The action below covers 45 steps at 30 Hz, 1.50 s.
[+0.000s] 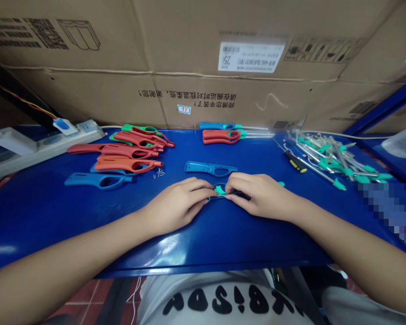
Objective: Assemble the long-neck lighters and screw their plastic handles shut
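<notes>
Both hands meet over the middle of the table. Between them lies a dark blue lighter handle half (212,197) with a green trigger piece (219,190) inside it. My left hand (181,201) is closed on the handle's left end, its fingertips beside the green piece. From the other side, my right hand (260,194) grips the handle with thumb and forefinger pinched close to the green piece. Its fingers hide much of the handle. A green tip (281,184) shows beyond the right hand. Just behind the hands rests another blue handle half (209,168), lying flat.
Red, orange, green and blue handle shells (128,151) lie at left near small metal pieces (160,172). Two assembled lighters (221,136) lie at the back. Right are metal rods with green ends (338,158) and a screwdriver (295,161). A power strip (50,146) borders the left; cardboard (189,58) stands behind.
</notes>
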Available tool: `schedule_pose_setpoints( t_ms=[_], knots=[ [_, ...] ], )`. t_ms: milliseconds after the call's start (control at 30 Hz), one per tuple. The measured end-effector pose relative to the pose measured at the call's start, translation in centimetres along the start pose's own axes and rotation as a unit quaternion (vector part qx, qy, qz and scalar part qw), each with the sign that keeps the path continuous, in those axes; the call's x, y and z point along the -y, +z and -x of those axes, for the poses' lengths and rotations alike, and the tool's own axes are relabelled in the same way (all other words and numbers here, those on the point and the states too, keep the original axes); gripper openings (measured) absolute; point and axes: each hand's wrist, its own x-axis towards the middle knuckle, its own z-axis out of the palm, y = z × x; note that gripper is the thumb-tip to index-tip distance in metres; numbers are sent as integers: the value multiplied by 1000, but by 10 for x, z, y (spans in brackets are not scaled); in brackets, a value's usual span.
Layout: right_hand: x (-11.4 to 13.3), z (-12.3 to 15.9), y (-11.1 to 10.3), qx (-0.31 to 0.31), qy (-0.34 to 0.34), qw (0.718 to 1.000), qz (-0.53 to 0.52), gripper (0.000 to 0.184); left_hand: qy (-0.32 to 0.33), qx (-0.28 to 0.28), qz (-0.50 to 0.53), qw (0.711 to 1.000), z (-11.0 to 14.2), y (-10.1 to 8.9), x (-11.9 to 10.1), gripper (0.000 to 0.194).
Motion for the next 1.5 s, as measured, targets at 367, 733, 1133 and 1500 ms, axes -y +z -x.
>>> schedule_pose_setpoints(
  t_ms=[367, 733, 1133, 1500],
  knots=[
    [-5, -2, 2, -28, 32, 996, -75, 5, 11, 9, -53, 998, 0, 0, 1, 33],
    [-10, -4, 0, -33, 8, 995, -92, 10, 17, 22, -104, 994, 1, 0, -2, 34],
    [-14, -4, 0, -10, -38, 999, -5, 14, 34, 7, -94, 995, 1, 1, 0, 37],
    [-10, -3, -1, 6, -35, 999, -16, 20, 39, 25, -119, 992, -1, 0, -2, 38]
  ],
)
